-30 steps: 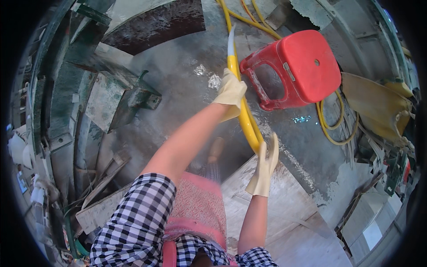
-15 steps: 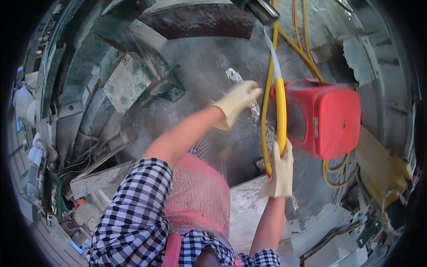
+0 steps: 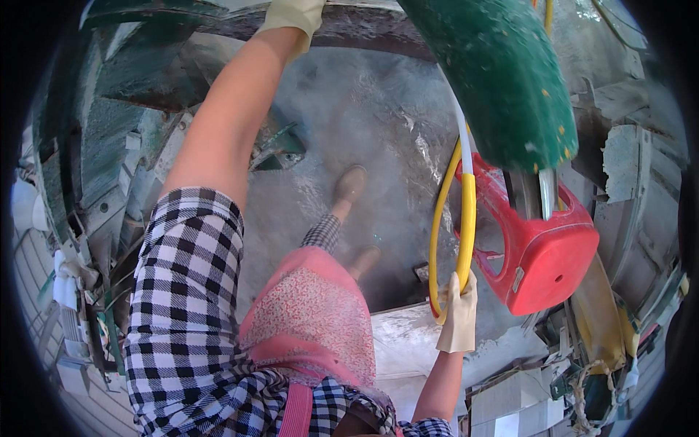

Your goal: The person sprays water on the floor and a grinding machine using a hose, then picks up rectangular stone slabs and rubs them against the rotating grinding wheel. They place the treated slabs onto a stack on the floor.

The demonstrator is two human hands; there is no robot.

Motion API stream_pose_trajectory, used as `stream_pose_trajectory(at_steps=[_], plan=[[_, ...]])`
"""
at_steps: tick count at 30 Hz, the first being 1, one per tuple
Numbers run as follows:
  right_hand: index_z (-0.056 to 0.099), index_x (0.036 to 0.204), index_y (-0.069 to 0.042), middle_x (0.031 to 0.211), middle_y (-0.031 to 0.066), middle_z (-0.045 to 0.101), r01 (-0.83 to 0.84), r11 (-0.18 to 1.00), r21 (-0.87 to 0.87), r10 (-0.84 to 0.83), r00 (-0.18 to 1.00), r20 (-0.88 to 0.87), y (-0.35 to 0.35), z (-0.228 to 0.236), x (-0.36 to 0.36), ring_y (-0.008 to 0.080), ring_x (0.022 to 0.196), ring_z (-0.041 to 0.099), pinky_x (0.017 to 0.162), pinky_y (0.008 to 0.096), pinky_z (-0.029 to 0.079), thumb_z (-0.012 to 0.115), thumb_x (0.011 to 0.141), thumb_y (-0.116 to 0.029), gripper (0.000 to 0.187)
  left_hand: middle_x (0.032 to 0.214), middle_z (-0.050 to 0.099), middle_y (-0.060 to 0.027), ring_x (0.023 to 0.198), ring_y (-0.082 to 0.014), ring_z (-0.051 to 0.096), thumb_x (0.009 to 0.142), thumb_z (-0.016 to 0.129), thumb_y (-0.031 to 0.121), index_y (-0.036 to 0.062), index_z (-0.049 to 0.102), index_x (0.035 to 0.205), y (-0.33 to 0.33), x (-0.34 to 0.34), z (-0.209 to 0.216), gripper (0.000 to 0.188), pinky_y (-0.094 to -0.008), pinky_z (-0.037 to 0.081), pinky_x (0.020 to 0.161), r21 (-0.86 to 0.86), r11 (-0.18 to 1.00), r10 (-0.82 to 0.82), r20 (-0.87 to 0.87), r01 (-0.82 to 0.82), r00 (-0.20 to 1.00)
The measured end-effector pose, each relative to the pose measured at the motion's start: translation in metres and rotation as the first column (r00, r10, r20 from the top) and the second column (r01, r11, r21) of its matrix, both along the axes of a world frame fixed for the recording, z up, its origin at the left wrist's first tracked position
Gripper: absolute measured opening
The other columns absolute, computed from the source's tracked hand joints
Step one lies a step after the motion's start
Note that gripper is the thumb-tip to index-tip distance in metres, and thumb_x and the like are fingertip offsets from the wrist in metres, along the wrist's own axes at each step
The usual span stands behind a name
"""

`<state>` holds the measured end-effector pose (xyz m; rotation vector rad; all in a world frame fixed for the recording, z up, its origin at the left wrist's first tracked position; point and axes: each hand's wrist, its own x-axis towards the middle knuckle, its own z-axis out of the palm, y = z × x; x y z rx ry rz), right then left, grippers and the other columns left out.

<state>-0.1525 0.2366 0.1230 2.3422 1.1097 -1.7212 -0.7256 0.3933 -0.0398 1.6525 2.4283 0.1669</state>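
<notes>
Hose (image 3: 467,218): yellow, right of centre, hanging in a narrow loop with its bottom bend at the right hand. The white end (image 3: 464,138) ran up alongside the green arm.
Right hand (image 3: 459,313): pale glove, fingers pointing up and clamped on the hose down low. Forearm came up from the lower edge, pretty upright.
Left hand (image 3: 297,18): way up at the top edge, well apart from the right one, arm stretched nearly straight. Frame cut the fingers off, so I couldn't tell if it gripped anything.
Green arm (image 3: 502,87): chunky rounded machine part with a metal tip, hid a bit of the stool.
Stool (image 3: 557,277): red plastic, just right of the hose.
Board (image 3: 404,335): pale and flat, just left of the right wrist.
Apron (image 3: 313,320): pink, speckled, over a checked shirt.
Box (image 3: 510,400): pale boxy thing, lower right, couldn't make out the inside.
Floor (image 3: 291,218): grey, kinda hazy, with a brown shoe (image 3: 352,183) on it.
</notes>
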Motion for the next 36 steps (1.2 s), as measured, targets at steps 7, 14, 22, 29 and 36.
stream_pose_trajectory(at_steps=[7, 14, 22, 29, 36], plan=[[0.050, 0.138, -0.001, 0.097, 0.0077, 0.069, 0.070, 0.995, -0.074, -0.071, 0.997, -0.010, 0.012, -0.012, -0.014, 0.0062, 0.068, 0.050, 0.060, 0.0216, 0.043, 0.056, 0.105, -0.022, 0.039, 0.090, 0.074, -0.0175, 0.085, -0.0371, 0.071, 0.083, 0.065, 0.024, 0.0123, 0.077, 0.089, 0.002, -0.010, -0.002, 0.018, -0.0487, 0.056, 0.077, -0.457, 0.823, -0.468, -0.210, 0.338, 0.858], [0.054, 0.136, -0.002, 0.097, 0.0066, 0.069, 0.000, 0.993, -0.122, -0.004, 0.999, -0.036, -0.005, -0.032, 0.024, 0.0066, 0.069, 0.052, 0.057, 0.0219, 0.044, 0.059, 0.104, -0.023, 0.038, 0.093, 0.073, -0.0128, 0.091, -0.0351, 0.070, 0.084, 0.077, 0.029, 0.0120, 0.073, 0.098, -0.017, 0.050, 0.044, 0.022, -0.0448, 0.056, 0.080, -0.356, 0.890, -0.295, 0.028, 0.286, 0.955], [0.057, 0.137, -0.005, 0.079, 0.0001, 0.059, -0.353, 0.919, -0.175, 0.335, 0.934, -0.127, -0.015, -0.041, 0.061, 0.0070, 0.064, 0.054, 0.057, 0.0228, 0.045, 0.062, 0.102, -0.025, 0.041, 0.088, 0.075, -0.0131, 0.083, -0.0345, 0.072, 0.083, 0.068, 0.039, 0.0180, 0.080, 0.093, 0.000, 0.110, 0.109, 0.027, -0.0483, 0.056, 0.075, -0.388, 0.871, -0.405, -0.217, 0.302, 0.888], [0.059, 0.137, -0.009, 0.080, 0.0069, 0.064, -0.518, 0.838, -0.170, 0.466, 0.843, -0.270, -0.024, -0.075, 0.051, 0.0142, 0.066, 0.061, 0.063, 0.0318, 0.049, 0.064, 0.098, -0.032, 0.046, 0.092, 0.074, -0.0175, 0.090, -0.0368, 0.071, 0.085, 0.068, 0.046, 0.0141, 0.078, 0.098, -0.017, 0.155, 0.168, 0.036, -0.0480, 0.054, 0.080, -0.426, 0.888, -0.293, -0.229, 0.175, 0.928], [0.060, 0.132, -0.008, 0.103, 0.0216, 0.070, -0.624, 0.781, 0.030, 0.586, 0.716, -0.379, -0.037, -0.082, 0.011, 0.0365, 0.099, 0.068, 0.087, 0.0397, 0.050, 0.064, 0.097, -0.035, 0.045, 0.087, 0.072, -0.0176, 0.086, -0.0380, 0.070, 0.073, 0.080, 0.034, 0.0117, 0.076, 0.089, -0.036, 0.168, 0.184, 0.028, -0.0488, 0.054, 0.077, -0.243, 0.893, -0.431, -0.226, 0.378, 0.874]])
